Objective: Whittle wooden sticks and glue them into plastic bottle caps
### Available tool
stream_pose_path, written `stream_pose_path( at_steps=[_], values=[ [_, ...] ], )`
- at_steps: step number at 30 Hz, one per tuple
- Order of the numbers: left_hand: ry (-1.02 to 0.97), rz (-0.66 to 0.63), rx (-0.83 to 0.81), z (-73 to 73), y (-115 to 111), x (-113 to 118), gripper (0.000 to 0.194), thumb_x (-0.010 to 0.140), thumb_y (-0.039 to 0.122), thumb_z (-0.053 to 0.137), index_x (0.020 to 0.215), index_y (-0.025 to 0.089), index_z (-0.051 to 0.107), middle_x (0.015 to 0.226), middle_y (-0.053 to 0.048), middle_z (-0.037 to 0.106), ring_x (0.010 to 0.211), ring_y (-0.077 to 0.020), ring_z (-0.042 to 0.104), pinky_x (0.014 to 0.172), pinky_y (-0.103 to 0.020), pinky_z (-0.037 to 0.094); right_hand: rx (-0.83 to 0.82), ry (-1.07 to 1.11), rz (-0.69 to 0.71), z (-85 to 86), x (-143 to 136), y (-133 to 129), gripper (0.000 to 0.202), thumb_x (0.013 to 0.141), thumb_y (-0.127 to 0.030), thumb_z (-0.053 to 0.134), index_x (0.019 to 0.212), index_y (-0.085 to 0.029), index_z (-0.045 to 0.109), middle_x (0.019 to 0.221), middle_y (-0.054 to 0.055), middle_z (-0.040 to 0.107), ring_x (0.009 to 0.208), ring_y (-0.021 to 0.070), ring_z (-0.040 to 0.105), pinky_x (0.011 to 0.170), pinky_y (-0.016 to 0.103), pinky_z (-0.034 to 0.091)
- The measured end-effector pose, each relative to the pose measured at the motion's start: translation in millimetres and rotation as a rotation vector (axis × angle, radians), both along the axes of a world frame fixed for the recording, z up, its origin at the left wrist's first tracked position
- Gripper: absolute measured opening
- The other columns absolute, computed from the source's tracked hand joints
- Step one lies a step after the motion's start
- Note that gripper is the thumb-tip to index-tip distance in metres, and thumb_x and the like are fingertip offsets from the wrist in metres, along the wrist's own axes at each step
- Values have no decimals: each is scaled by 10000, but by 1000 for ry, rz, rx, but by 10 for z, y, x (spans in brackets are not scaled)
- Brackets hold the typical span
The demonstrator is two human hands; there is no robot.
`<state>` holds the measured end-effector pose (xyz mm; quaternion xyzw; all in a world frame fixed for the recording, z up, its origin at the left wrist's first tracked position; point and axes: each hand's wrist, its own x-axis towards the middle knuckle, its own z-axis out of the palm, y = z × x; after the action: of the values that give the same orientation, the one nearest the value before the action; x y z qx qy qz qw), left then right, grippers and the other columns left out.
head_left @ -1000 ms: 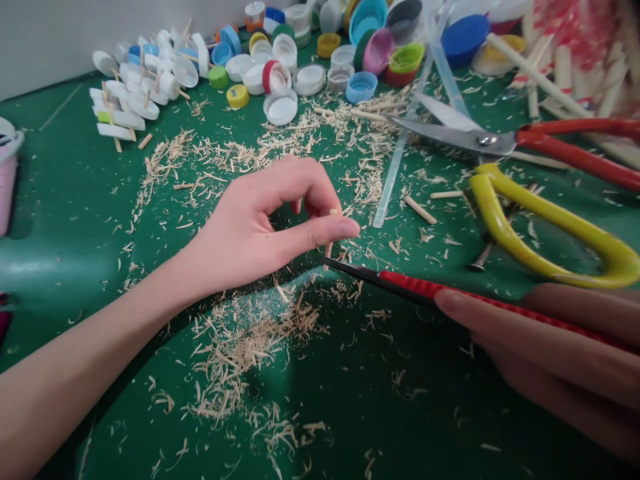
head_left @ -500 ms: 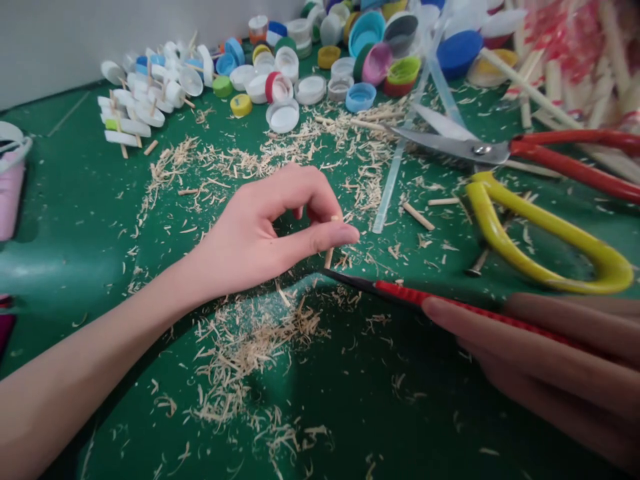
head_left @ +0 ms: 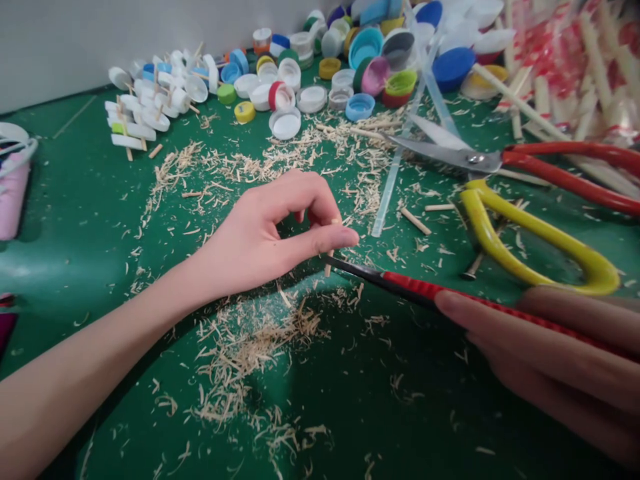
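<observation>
My left hand (head_left: 280,230) pinches a short wooden stick (head_left: 328,269) between thumb and fingers. The stick's lower end pokes out below the thumb, and its top shows just above. In my right hand (head_left: 550,360) is a craft knife (head_left: 425,287) with a red ribbed handle and a dark, thin blade. The blade's tip lies across the stick, close under my left thumb. Pale wood shavings (head_left: 265,340) are scattered on the green table (head_left: 400,427) below both hands.
Scissors (head_left: 475,159) with red and yellow handles lie open at the right, beside a nail (head_left: 475,265). Bottle caps (head_left: 312,99) are heaped at the back. White caps on sticks (head_left: 135,117) stand back left. Wrapped chopsticks (head_left: 595,73) fill the back right corner.
The knife blade has moved up from the stick's lower end to near my left thumb. My left hand keeps its pinch. The whole view has shifted slightly.
</observation>
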<state>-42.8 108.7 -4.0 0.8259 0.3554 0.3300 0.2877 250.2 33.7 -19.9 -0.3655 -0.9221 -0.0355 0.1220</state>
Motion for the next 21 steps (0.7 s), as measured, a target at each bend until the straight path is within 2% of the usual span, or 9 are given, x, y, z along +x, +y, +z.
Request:
stream_pose_path(
  at_steps=[3, 8, 12, 18, 21],
  values=[
    [5, -2, 3, 1, 1, 0, 204, 839, 350, 633, 702, 206, 586, 713, -8, 628, 699, -126, 561, 678, -310, 472, 28, -15, 98, 2, 31, 14, 547, 971, -266, 296, 1504, -341, 200, 835, 4, 639, 649, 177, 582, 473, 358, 363],
    [1, -1, 5, 3, -3, -1, 204, 839, 346, 634, 701, 204, 587, 712, -5, 624, 703, -123, 559, 680, -304, 466, 12, -16, 96, 37, -2, 35, 547, 969, -268, 338, 1502, -322, 223, 812, 10, 618, 643, 163, 590, 454, 336, 376],
    [8, -7, 7, -3, 0, -4, 194, 844, 348, 626, 714, 208, 593, 723, -8, 627, 703, -127, 560, 674, -309, 467, -8, 2, 89, 44, -34, 36, 552, 972, -269, 376, 1501, -322, 226, 866, 7, 632, 676, 153, 605, 503, 310, 425],
    [22, -1, 25, -11, 3, -11, 178, 857, 342, 607, 737, 211, 598, 736, -7, 635, 720, -130, 565, 701, -315, 473, 11, 19, 128, -3, -37, 44, 570, 957, -236, 405, 1497, -314, 241, 758, -11, 620, 604, 151, 588, 435, 303, 393],
    [17, -13, 27, -5, -1, -8, 163, 859, 325, 609, 744, 209, 602, 738, -4, 636, 718, -125, 566, 698, -307, 471, 31, 24, 111, -23, 10, 39, 535, 972, -257, 351, 1492, -331, 249, 750, -13, 621, 621, 159, 589, 450, 315, 396]
  ],
)
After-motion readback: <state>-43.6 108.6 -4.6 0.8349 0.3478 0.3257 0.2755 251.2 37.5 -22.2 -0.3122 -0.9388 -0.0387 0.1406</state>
